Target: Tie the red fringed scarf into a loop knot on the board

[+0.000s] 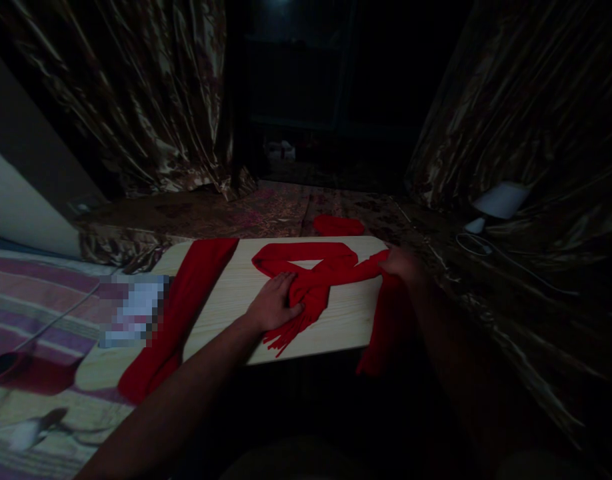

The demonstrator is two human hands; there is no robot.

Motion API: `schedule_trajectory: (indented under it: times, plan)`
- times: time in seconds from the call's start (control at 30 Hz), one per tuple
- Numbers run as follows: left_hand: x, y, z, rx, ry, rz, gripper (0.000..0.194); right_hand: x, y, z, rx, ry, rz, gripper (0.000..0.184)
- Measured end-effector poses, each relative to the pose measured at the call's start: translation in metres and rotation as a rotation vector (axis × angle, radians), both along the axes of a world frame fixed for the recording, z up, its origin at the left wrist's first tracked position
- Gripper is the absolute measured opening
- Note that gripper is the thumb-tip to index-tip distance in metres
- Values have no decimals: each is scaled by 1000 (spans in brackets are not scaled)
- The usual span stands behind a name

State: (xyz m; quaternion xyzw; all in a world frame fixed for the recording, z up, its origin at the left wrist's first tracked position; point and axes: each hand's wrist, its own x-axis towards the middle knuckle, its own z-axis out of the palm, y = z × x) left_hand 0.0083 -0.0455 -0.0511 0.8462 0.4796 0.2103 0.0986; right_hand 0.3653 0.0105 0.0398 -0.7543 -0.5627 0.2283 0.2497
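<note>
A red scarf [311, 287] with a fringed end lies in a loop across a pale wooden board [353, 323]. My left hand [276, 303] rests on the scarf near its fringe, fingers stretched out flat. At the board's right edge, my right hand [401, 265] is closed around another stretch of this scarf. Red cloth [389, 320] hangs below that hand over the edge. A second long red cloth [201, 290] lies folded across the left part of the board. Dim light partly hides the right fingers.
Beyond the board is a red bundle [339, 225]. A white lamp [501, 200] with a cord stands at right. Striped bedding [51, 280] at left holds a blurred-out item [136, 310] and a dark red object [41, 373]. Patterned curtains [186, 100] hang behind.
</note>
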Motion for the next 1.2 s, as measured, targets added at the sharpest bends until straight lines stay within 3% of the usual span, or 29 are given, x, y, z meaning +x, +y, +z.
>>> schedule_trajectory:
  times: [0.07, 0.1, 0.17, 0.27, 0.33, 0.5, 0.7, 0.87, 0.97, 1.1, 1.2]
  plan:
    - [0, 0, -1, 6, 0, 0, 85, -16, -4, -1, 92, -171, -46, 30]
    - [0, 0, -1, 10, 1, 0, 84, -28, -7, -2, 179, -317, 3, 33]
    - [0, 0, -1, 16, 2, 0, 83, -54, -11, -5, 290, -473, 263, 36]
    - [1, -1, 0, 34, -13, -2, 81, -89, -13, -15, 206, -351, 742, 41]
    - [2, -2, 2, 38, -27, -4, 81, -104, -11, -21, 135, -305, 845, 41]
    - [4, -4, 6, 8, -63, -4, 84, -112, -2, -17, 37, -199, 737, 20]
    - [2, -3, 5, -17, -108, -7, 84, -104, 15, -10, -136, 84, 762, 23]
    - [1, -2, 2, -29, -111, 2, 88, -97, 27, -7, -328, 11, 857, 38]
    - [1, -2, 2, -31, -107, 1, 88, -96, 30, -7, -328, 55, 846, 37]
    - [1, -2, 3, -30, -99, -10, 88, -96, 30, -10, -267, 277, 794, 34]
    - [2, -1, 2, -25, -86, -13, 89, -92, 32, -11, -339, 264, 799, 35]
